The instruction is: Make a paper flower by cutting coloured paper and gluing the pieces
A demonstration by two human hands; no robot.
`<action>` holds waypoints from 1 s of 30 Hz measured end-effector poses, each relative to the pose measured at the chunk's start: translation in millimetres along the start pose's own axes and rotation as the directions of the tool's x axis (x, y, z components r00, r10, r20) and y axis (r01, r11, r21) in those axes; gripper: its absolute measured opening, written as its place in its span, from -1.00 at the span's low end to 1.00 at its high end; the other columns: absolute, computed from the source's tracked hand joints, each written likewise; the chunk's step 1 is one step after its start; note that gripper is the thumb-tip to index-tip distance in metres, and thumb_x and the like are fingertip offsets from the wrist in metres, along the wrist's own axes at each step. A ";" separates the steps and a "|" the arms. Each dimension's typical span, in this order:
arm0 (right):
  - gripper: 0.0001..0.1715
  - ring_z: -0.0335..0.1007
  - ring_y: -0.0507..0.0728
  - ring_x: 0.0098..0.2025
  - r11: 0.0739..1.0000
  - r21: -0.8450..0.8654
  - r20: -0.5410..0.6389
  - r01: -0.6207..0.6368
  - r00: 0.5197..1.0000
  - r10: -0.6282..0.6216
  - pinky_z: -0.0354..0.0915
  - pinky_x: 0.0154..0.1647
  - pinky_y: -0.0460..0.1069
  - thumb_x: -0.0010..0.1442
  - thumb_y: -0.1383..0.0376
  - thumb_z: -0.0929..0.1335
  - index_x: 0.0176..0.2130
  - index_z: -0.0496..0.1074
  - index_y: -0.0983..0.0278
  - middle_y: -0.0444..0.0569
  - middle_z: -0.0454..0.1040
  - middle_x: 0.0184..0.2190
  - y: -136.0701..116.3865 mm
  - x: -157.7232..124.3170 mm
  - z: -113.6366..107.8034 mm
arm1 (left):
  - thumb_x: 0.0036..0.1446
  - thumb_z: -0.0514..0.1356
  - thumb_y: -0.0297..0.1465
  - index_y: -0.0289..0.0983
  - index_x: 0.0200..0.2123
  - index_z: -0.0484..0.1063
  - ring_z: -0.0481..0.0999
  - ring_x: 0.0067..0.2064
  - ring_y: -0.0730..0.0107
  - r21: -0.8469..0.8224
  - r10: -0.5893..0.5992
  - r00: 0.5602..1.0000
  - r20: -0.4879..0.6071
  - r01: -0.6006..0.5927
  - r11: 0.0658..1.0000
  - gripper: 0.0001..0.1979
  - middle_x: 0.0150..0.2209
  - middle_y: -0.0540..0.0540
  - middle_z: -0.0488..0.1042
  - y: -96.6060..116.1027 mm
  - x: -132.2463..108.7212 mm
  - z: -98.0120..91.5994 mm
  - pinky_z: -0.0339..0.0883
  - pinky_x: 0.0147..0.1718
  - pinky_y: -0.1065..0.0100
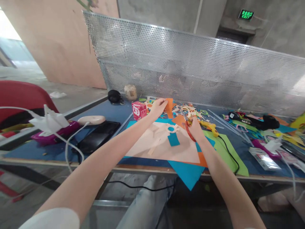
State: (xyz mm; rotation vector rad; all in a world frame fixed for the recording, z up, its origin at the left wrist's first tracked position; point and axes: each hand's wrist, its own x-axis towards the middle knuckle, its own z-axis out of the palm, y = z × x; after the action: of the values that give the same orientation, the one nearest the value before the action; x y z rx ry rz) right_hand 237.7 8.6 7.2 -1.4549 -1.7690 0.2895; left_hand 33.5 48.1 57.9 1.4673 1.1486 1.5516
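Pinched in my left hand is a small orange piece of paper, held up above the desk. My right hand grips a pair of red-handled scissors, its blades pointing away toward the paper scraps. Below both hands lies a large pale sheet. On that sheet rest a cut paper ring with a notched edge and a blue paper rectangle. A yellow glue gun with a black cord lies just right of my right hand.
A pink box stands left of the sheet. Many paper scraps cover the back. Green paper lies right, and blue paper overhangs the front edge. A black phone and purple power strip sit left. A perforated metal screen closes the back.
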 end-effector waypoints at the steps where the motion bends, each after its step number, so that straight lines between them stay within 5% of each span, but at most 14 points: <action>1: -0.55 0.29 0.14 -0.42 1.000 -0.005 -0.011 -0.001 1.000 0.001 0.25 -0.30 0.11 -0.07 -0.02 0.32 -0.33 0.09 0.19 -0.11 0.30 -0.47 1.8 0.5 0.7 | 0.01 0.07 -0.44 -0.30 -0.42 0.36 0.43 -0.49 0.44 -0.095 -0.068 0.998 0.010 0.068 0.993 -0.91 -0.49 -0.02 0.42 -1.0 -5.0 -1.7 0.33 -0.52 0.41; 4: -0.55 0.32 0.17 -0.34 1.000 0.000 -0.023 0.008 1.000 -0.008 0.25 -0.26 0.12 -0.06 -0.02 0.31 -0.32 0.10 0.20 -0.05 0.33 -0.40 5.3 1.9 1.4 | -0.07 0.11 -0.51 -0.32 -0.41 0.33 0.44 -0.51 0.47 -0.249 -0.174 0.981 0.085 0.190 0.950 -0.92 -0.53 0.02 0.40 -5.1 -18.2 -6.4 0.37 -0.53 0.41; 7: -0.53 0.32 0.16 -0.33 1.000 0.023 -0.011 0.019 1.000 -0.019 0.26 -0.27 0.12 -0.06 -0.02 0.31 -0.30 0.10 0.21 -0.02 0.34 -0.35 6.0 3.7 0.2 | -0.17 0.19 -0.54 -0.32 -0.35 0.35 0.45 -0.49 0.49 -0.236 -0.158 0.976 0.152 0.191 0.953 -0.79 -0.48 0.01 0.44 -15.2 -27.6 -10.7 0.38 -0.54 0.45; 14: -0.56 0.29 0.08 -0.44 0.960 0.264 -0.019 0.097 0.995 -0.096 0.27 -0.39 0.01 -0.12 0.06 0.38 -0.36 0.11 0.19 -0.17 0.29 -0.48 -1.6 1.7 4.1 | -0.25 0.31 -0.36 -0.35 -0.35 0.37 0.47 -0.42 0.43 -0.230 -0.108 0.990 0.089 0.126 0.965 -0.67 -0.35 -0.09 0.50 -44.7 -40.0 -10.8 0.38 -0.56 0.44; 18: -0.58 0.29 0.04 -0.46 0.897 0.440 0.120 0.030 0.989 -0.092 0.26 -0.44 -0.03 -0.15 0.15 0.41 -0.37 0.14 0.20 -0.19 0.30 -0.49 -16.2 -12.5 16.8 | -0.27 0.33 -0.33 -0.33 -0.32 0.38 0.49 -0.40 0.39 -0.234 -0.114 0.988 0.108 0.136 0.962 -0.63 -0.30 -0.08 0.50 -40.5 -50.9 -4.7 0.44 -0.52 0.37; 26: -0.70 0.17 -0.04 -0.52 0.841 0.540 0.200 -0.029 0.975 -0.094 0.20 -0.52 -0.10 -0.06 0.25 0.35 -0.33 0.16 0.19 -0.22 0.22 -0.46 -36.1 -30.4 19.3 | -0.26 0.34 -0.27 -0.31 -0.33 0.40 0.49 -0.41 0.39 -0.270 -0.121 0.973 0.197 0.172 0.947 -0.62 -0.32 -0.06 0.49 -28.0 -61.6 -6.0 0.46 -0.47 0.33; 30: -0.69 0.21 -0.03 -0.47 0.833 0.551 0.143 -0.049 0.989 -0.036 0.22 -0.48 -0.09 -0.10 0.29 0.35 -0.33 0.16 0.19 -0.20 0.24 -0.42 -37.2 -29.4 13.9 | -0.27 0.34 -0.22 -0.33 -0.45 0.40 0.45 -0.44 0.44 -0.287 -0.112 0.990 0.091 0.134 0.948 -0.66 -0.41 -0.05 0.48 -30.3 -56.1 -9.9 0.41 -0.48 0.40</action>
State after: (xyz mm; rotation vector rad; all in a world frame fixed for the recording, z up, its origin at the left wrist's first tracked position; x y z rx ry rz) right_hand 201.6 -25.2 8.8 -1.0331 -1.6051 0.8602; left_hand 27.5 5.9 9.4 1.2213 0.9045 1.4957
